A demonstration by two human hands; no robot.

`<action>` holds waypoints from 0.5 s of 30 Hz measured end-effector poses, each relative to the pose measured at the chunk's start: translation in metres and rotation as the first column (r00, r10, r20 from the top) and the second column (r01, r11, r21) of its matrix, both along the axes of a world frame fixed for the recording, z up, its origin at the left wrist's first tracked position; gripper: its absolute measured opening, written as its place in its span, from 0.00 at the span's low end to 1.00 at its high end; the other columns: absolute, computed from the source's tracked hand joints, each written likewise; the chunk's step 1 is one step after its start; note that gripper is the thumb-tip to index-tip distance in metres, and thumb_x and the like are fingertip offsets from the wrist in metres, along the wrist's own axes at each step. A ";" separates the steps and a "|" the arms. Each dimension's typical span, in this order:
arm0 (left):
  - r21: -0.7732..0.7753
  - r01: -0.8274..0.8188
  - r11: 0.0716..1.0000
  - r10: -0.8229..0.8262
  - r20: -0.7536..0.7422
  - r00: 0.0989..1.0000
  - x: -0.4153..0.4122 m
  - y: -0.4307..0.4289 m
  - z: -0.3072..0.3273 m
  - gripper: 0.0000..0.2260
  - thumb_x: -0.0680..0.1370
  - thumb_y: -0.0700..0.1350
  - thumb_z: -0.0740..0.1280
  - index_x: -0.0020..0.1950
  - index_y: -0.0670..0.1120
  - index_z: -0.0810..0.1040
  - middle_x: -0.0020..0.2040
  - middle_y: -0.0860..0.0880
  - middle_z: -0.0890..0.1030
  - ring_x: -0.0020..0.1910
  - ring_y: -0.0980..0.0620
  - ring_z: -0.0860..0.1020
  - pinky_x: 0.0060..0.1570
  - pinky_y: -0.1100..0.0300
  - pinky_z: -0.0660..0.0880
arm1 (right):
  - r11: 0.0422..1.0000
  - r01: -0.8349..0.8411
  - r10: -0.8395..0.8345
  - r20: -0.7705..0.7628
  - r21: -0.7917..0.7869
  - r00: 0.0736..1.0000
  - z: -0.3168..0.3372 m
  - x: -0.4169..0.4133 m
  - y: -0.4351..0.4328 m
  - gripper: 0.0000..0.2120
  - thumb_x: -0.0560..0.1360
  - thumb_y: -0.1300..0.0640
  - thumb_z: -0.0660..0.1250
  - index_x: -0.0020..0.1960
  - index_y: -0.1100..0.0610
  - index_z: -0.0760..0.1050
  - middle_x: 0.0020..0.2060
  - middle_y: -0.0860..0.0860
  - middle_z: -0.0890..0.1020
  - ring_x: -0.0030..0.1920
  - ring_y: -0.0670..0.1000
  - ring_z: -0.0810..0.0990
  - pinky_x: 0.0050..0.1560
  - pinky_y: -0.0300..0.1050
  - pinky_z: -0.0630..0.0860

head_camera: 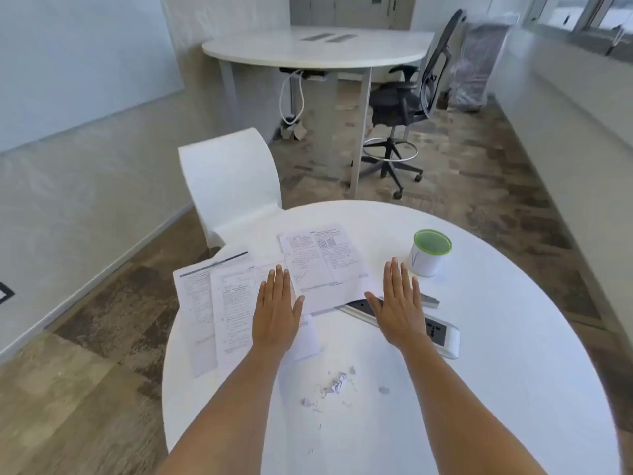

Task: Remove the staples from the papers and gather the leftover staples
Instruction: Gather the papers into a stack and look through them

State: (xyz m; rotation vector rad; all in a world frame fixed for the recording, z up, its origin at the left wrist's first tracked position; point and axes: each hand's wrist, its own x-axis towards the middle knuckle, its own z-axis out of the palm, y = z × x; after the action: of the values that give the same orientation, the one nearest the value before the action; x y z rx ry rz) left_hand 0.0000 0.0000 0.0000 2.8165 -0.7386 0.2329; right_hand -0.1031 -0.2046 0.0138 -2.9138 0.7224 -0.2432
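Note:
Several printed papers lie spread over the far left part of the round white table. My left hand is flat, palm down, fingers straight, over the near edge of the papers. My right hand is flat too, fingers straight, above a white power strip. A small heap of loose staples and paper scraps lies on the table between my forearms. A thin metal tool pokes out beside my right hand; what it is I cannot tell.
A white cup with a green rim stands at the right, beyond my right hand. A white chair is tucked behind the table on the left. Farther back are another white table and a black office chair.

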 end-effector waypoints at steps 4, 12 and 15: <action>-0.005 -0.034 0.999 0.033 -0.050 0.998 -0.012 0.010 -0.040 0.33 0.81 0.56 0.37 0.70 0.37 0.69 0.70 0.40 0.71 0.68 0.44 0.71 0.71 0.52 0.63 | 0.999 0.028 -0.027 -0.026 0.040 0.999 -0.038 -0.006 0.007 0.40 0.75 0.36 0.28 0.74 0.63 0.48 0.75 0.57 0.56 0.75 0.58 0.55 0.72 0.51 0.45; 0.079 0.003 0.997 0.009 -0.156 0.988 -0.034 0.023 -0.085 0.33 0.82 0.56 0.37 0.69 0.37 0.70 0.70 0.41 0.72 0.68 0.44 0.72 0.68 0.53 0.60 | 0.995 0.009 0.002 -0.110 0.097 0.994 -0.095 -0.023 0.015 0.46 0.61 0.32 0.14 0.71 0.57 0.31 0.75 0.50 0.39 0.76 0.51 0.40 0.74 0.49 0.39; 0.099 0.005 0.995 0.013 -0.183 0.983 -0.041 0.024 -0.096 0.32 0.82 0.55 0.37 0.69 0.37 0.71 0.69 0.41 0.72 0.67 0.44 0.73 0.67 0.51 0.58 | 0.993 0.019 -0.002 -0.144 0.116 0.990 -0.108 -0.029 0.019 0.50 0.61 0.32 0.14 0.74 0.59 0.37 0.76 0.53 0.43 0.76 0.52 0.41 0.74 0.49 0.40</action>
State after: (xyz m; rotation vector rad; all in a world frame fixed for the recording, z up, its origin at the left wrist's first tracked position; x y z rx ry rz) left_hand -0.0406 0.0243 -0.0965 2.8816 -0.7211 -0.0640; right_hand -0.1319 -0.1855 -0.0941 -2.8378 0.7458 0.0087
